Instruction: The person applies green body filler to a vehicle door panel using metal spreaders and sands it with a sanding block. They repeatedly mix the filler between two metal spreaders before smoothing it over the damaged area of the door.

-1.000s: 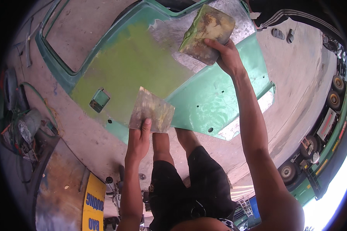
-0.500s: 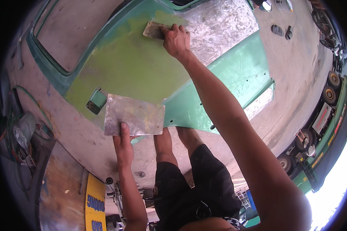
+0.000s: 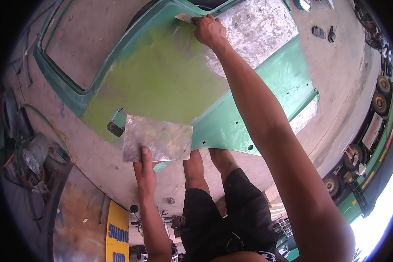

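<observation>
My left hand (image 3: 145,168) grips a flat, smudged metal plate (image 3: 158,135) by its lower edge, thumb on top. It sits over the lower left part of a green vehicle door panel (image 3: 148,83). My right hand (image 3: 209,30) is wrapped round a flat spreader (image 3: 184,18), held low against the upper part of the panel, beside a greyish-white mottled patch (image 3: 260,37). Most of the spreader is hidden by my fingers. A broad olive-green coated area covers the panel's middle, with a recessed handle (image 3: 117,123) at its left.
Tools and hoses (image 3: 35,153) lie at the left beside a rusty board (image 3: 78,218) and a yellow sign (image 3: 118,231). Sandals (image 3: 318,31) lie on the concrete floor (image 3: 336,74) at upper right. A green truck (image 3: 371,161) stands at the right. My legs are below the panel.
My right hand swung the spreader from above the right side down onto the panel, then slid it up toward the top edge. The left plate has shifted left, then slightly down.
</observation>
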Tool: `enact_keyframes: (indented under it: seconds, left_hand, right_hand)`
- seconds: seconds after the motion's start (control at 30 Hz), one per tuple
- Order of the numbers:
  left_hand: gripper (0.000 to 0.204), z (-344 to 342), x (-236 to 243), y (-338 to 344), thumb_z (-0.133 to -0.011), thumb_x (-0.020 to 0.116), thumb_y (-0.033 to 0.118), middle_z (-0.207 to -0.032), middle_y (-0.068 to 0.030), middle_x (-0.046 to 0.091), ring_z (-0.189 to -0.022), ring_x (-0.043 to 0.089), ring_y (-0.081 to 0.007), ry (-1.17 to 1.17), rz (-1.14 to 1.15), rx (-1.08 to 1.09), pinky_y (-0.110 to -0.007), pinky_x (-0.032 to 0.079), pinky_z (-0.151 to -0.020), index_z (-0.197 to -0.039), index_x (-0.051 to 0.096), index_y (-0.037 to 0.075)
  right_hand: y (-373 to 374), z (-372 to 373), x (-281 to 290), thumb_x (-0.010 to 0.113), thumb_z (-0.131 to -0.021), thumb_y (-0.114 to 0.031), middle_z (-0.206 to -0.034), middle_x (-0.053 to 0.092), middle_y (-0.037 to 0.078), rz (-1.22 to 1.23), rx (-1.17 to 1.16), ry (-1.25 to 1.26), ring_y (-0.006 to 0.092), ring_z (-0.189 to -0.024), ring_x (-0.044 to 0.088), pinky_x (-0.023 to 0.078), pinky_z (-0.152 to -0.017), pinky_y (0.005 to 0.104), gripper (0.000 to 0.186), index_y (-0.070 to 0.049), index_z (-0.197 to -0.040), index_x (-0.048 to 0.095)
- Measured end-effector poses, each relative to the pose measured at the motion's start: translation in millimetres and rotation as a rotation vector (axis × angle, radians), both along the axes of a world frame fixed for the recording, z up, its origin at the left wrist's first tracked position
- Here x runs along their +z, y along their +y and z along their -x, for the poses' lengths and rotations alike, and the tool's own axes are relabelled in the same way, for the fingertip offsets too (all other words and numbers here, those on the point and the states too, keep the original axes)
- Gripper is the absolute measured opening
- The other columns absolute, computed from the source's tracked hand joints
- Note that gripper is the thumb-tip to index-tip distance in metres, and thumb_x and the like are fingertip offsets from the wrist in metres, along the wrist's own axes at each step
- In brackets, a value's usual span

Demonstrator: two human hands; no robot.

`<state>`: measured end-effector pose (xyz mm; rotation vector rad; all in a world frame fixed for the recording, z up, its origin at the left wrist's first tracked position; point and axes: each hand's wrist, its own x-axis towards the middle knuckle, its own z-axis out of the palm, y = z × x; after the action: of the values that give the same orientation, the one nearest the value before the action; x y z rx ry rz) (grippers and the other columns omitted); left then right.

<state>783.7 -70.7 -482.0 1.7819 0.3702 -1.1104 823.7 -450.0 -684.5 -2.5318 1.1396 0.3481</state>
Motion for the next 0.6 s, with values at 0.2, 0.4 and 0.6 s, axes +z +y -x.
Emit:
enact_keyframes:
  seconds: [0.2, 0.4, 0.6]
  left_hand:
    - [0.07, -2, -4, -8, -0.103, 0.047, 0.043, -0.148, -0.0166, 0.039, -0.131, 0.045, -0.0245, -0.025, 0.033, -0.008, -0.035, 0.044, -0.101, -0.151, 0.025, -0.003]
    - [0.07, -11, 9, -17, -0.103, 0.048, 0.043, -0.148, -0.0167, 0.038, -0.131, 0.045, -0.0263, -0.079, 0.092, 0.027, -0.041, 0.045, -0.102, -0.152, 0.024, -0.001]
    - [0.071, -10, 5, -9, -0.102, 0.05, 0.043, -0.149, -0.0159, 0.036, -0.131, 0.046, -0.0271, -0.053, 0.086, 0.023, -0.042, 0.045, -0.103, -0.152, 0.023, -0.001]
  right_hand:
    - [40, 0, 15, 0.055, -0.084, -0.017, -0.12, 0.06, 0.004, -0.013, 0.17, 0.022, 0.0306, -0.116, 0.055, 0.05, -0.095, 0.0427, 0.044, -0.035, -0.122, 0.066]
    - [67, 127, 16, 0.062, -0.074, -0.014, -0.109, 0.057, -0.002, -0.073, 0.722, -0.27, 0.0209, -0.113, 0.052, 0.038, -0.109, 0.038, 0.052, -0.03, -0.124, 0.066]
    - [20, 255, 33, 0.063, -0.077, -0.012, -0.109, 0.056, -0.005, -0.161, 0.976, -0.148, 0.0167, -0.117, 0.051, 0.041, -0.108, 0.0405, 0.044, -0.029, -0.117, 0.068]
